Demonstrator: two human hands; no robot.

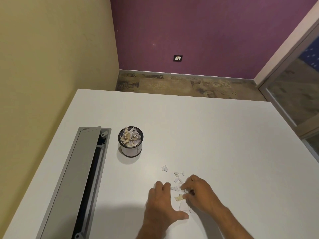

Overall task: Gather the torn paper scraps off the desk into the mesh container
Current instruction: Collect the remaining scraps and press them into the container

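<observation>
A round mesh container (130,151) stands on the white desk (215,135), heaped with torn paper. Several small paper scraps (176,188) lie scattered right of it, near the front; one larger scrap (164,168) lies apart toward the container. My left hand (162,202) rests palm down on the desk just left of the scraps, fingers curled, thumb out. My right hand (198,192) is bent over the pile, its fingertips pinching at scraps, with a tan scrap (179,198) at its thumb. Whether it has lifted anything is unclear.
A grey cable tray (77,178) with its hinged lid raised runs along the desk's left side, a dark slot beside it. A yellow wall is close on the left. The desk's far edge drops to the floor, and a glass door stands at right.
</observation>
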